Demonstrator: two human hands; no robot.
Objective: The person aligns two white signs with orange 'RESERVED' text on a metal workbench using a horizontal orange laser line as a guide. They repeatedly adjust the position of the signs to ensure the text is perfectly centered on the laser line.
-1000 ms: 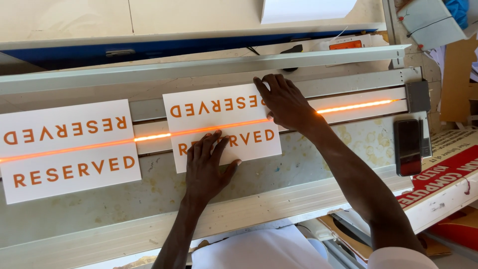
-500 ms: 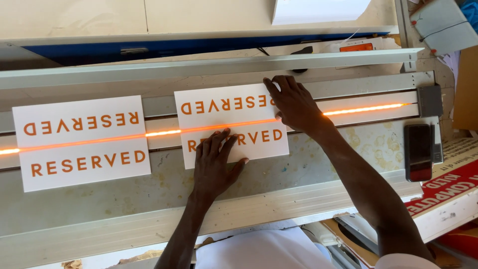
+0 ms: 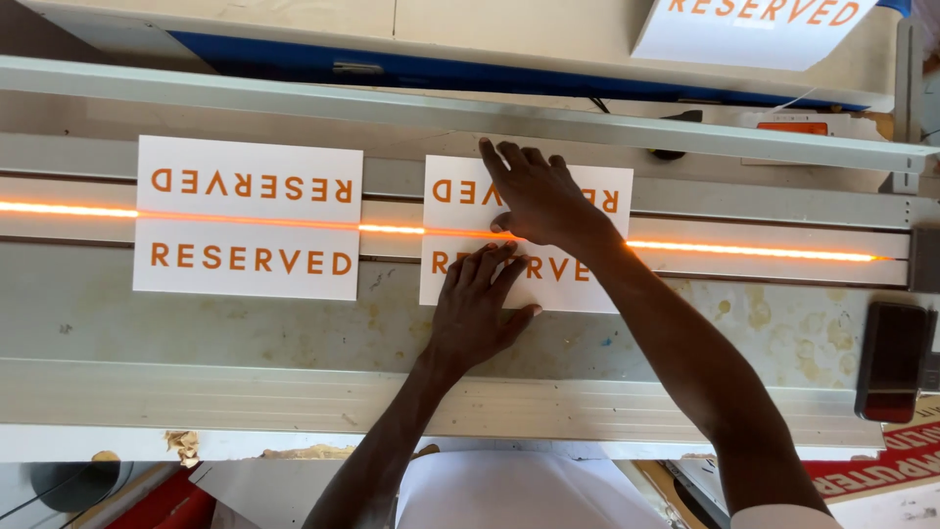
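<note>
While both hands lie flat with open grip on the right-hand white sign (image 3: 587, 284), the left hand (image 3: 477, 309) below the glowing orange heating line (image 3: 764, 252) and the right hand (image 3: 537, 201) across it, a fingertip could burn. I see no containers.

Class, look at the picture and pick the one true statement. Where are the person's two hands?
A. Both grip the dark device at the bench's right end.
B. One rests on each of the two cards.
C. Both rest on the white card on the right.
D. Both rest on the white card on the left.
C: the left hand lies flat on the lower half of the right card, the right hand on its upper half, while the left card lies untouched.
</note>
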